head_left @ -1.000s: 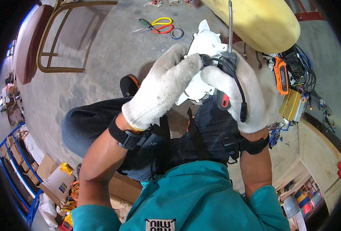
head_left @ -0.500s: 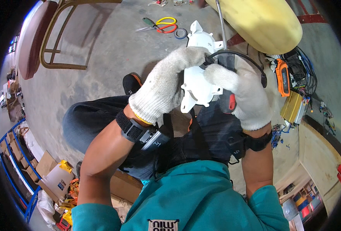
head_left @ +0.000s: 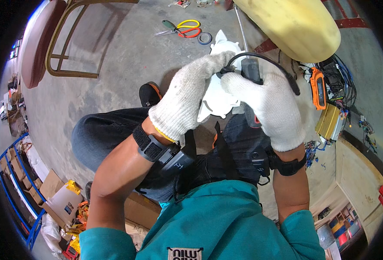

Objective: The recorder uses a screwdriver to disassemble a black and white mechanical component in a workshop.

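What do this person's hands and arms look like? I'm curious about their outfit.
The left hand and right hand wear off-white knitted gloves; the left cuff has a yellow edge. Black straps circle the wrists, carrying dark boxy devices with small pale markings. Teal sleeves cover the upper arms.

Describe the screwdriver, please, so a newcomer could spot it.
From the big yellow object at upper right, look down-left to the gloved right hand. It holds the screwdriver, whose straight metal shaft sets it apart from the curved black cable.
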### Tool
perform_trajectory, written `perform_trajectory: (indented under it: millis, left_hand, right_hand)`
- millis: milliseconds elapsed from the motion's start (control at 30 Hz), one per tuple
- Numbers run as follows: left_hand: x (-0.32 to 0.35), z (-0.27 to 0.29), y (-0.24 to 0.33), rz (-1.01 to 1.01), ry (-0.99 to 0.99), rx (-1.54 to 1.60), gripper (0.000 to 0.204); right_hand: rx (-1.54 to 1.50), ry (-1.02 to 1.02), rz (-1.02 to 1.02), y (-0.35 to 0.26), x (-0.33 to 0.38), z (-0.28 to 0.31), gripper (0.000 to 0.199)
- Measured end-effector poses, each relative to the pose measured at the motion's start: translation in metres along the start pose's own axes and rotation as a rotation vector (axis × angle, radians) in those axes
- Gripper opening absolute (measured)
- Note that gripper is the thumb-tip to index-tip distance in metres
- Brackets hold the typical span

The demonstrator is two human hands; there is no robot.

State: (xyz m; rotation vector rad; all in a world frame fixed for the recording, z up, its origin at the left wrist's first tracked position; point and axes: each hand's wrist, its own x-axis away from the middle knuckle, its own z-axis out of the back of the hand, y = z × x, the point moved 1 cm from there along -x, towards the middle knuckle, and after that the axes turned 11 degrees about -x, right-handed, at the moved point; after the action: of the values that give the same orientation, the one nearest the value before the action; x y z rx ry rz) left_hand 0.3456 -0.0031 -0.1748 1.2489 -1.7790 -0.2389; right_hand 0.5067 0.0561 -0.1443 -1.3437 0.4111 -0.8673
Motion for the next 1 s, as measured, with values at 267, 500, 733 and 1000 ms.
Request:
perform_trajectory:
  millis: [267, 500, 733, 1000]
  left_hand:
    - [0.003, -0.003, -0.002, 0.077, 0.057, -0.032, 0.028]
    - [0.001, -0.003, 0.0, 0.053, 0.104, -0.043, 0.031]
    - [-0.001, 0.007, 0.022, -0.083, 0.012, -0.045, 0.037]
    - [-0.002, -0.003, 0.029, -0.245, -0.073, 0.027, 0.03]
  right_hand:
    - [0.076, 0.277, -0.183, -0.001, 0.005, -0.011, 0.026]
    - [-0.009, 0.275, -0.179, -0.013, 0.006, -0.001, 0.043]
    - [-0.349, 0.266, -0.286, 0.012, 0.016, 0.012, 0.036]
    - [-0.751, 0.463, -0.296, 0.038, 0.039, 0.028, 0.021]
